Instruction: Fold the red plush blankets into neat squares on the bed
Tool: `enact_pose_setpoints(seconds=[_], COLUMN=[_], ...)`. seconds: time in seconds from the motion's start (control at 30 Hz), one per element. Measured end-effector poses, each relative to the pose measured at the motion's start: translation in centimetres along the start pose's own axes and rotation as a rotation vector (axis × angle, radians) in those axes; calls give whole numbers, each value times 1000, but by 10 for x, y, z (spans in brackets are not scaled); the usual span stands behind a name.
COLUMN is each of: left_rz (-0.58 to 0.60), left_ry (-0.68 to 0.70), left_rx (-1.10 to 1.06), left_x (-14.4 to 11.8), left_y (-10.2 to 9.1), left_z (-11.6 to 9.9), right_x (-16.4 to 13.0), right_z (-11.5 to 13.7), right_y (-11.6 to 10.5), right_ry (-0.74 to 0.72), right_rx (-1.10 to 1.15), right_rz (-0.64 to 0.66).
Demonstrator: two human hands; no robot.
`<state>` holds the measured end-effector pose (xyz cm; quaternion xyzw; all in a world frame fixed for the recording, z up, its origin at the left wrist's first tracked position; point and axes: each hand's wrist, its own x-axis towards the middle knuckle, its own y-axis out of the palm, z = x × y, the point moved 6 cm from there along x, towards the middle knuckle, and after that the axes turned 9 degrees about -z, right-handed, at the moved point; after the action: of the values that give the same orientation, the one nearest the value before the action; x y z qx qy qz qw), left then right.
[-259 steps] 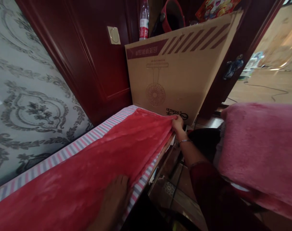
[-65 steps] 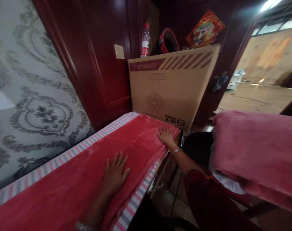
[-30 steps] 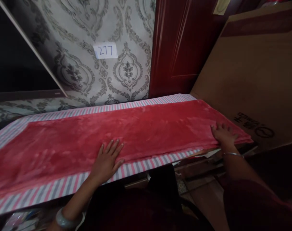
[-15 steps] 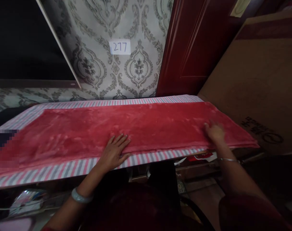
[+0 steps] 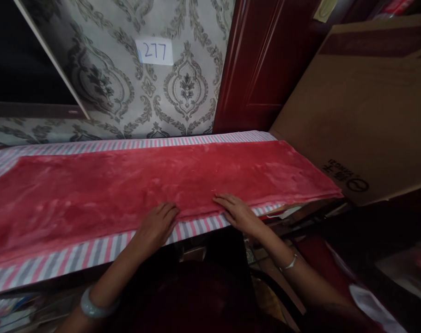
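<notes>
Red plush blanket (image 5: 161, 185) lies spread flat along striped sheet (image 5: 92, 252), mostly smooth. Left hand (image 5: 156, 226) and right hand (image 5: 240, 213) press its near edge, fingers flat, grasping nothing. Near hem likely left to straighten.

A large brown cardboard box (image 5: 363, 115) stands far right; a white paper label "277" (image 5: 154, 51) hangs on grey patterned wallpaper (image 5: 127, 83).

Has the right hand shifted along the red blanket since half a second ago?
Yes. The right hand has slid left along the near edge of the red blanket, away from the cardboard box, and now lies close to the left hand.
</notes>
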<state>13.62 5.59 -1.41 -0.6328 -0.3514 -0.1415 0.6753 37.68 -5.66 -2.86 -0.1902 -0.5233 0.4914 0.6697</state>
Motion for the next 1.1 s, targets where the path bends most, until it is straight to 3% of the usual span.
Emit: enact_pose_setpoints(seconds=[0.13, 0.37, 0.5, 0.63, 0.7, 0.77, 0.93, 1.0, 1.1], left_rz=[-41, 36, -39, 204, 328, 371, 352, 317, 187], left_ry=[-27, 14, -154, -406, -483, -517, -523, -536, -607], left_rx=[32, -57, 58, 179, 166, 131, 46, 18, 135], left_x=[-2, 1, 8, -5, -17, -25, -29, -30, -40], left_y=[-2, -22, -32, -17, -9, -6, -18, -31, -61], left_z=[1, -9, 3, 19, 19, 15, 10, 21, 53], right_x=[-3, -3, 17, 25, 20, 13, 5, 3, 2], right_z=[-2, 8, 6, -2, -8, -14, -20, -22, -30], right_y=[3, -14, -19, 12, 32, 44, 50, 50, 47], right_ry=[-43, -31, 23, 34, 20, 3, -50, -57, -48], right_rx=[-19, 59, -21, -206, -270, -312, -342, -330, -272], right_rz=[-124, -197, -216, -76, 21, 54, 14, 0, 1])
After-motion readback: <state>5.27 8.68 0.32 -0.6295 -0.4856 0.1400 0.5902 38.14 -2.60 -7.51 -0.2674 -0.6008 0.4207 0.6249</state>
